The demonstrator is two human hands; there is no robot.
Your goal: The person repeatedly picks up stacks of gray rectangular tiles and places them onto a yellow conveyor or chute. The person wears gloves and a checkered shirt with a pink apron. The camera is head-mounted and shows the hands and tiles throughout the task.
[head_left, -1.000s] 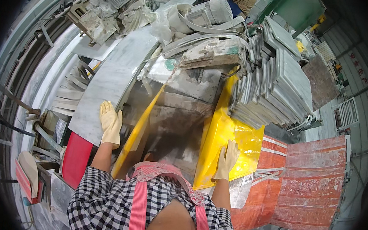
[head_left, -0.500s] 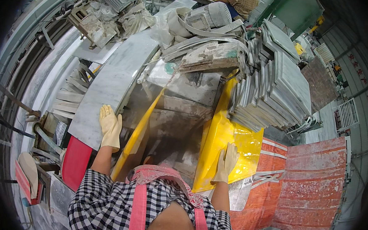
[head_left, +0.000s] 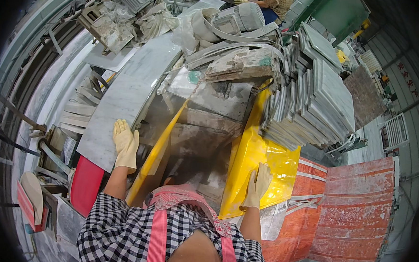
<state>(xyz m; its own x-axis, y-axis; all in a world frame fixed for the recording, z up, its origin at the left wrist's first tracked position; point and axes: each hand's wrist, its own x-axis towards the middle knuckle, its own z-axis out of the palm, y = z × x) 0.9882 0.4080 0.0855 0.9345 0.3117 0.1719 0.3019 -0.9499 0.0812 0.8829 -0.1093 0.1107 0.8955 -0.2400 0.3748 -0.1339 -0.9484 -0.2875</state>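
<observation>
My left hand (head_left: 126, 145), in a cream rubber glove, lies flat near the right edge of a long grey-white marble slab (head_left: 120, 94), its fingers stretched out. My right hand (head_left: 257, 184), gloved alike, rests on a glossy yellow sheet (head_left: 280, 169) draped over a surface at the right. Its fingers are extended and it grips nothing. A yellow strip (head_left: 158, 152) slants through the gap between my hands. Past the yellow sheet leans a thick row of square marble tiles (head_left: 324, 97).
A dusty motor (head_left: 238, 17) and a worn wooden block (head_left: 242, 63) sit ahead. Red sheeting (head_left: 87, 186) shows under the slab's near end. Orange dusty panels (head_left: 355, 212) stand at the right. Another person (head_left: 277, 3) is at the far top, near a green panel (head_left: 339, 14).
</observation>
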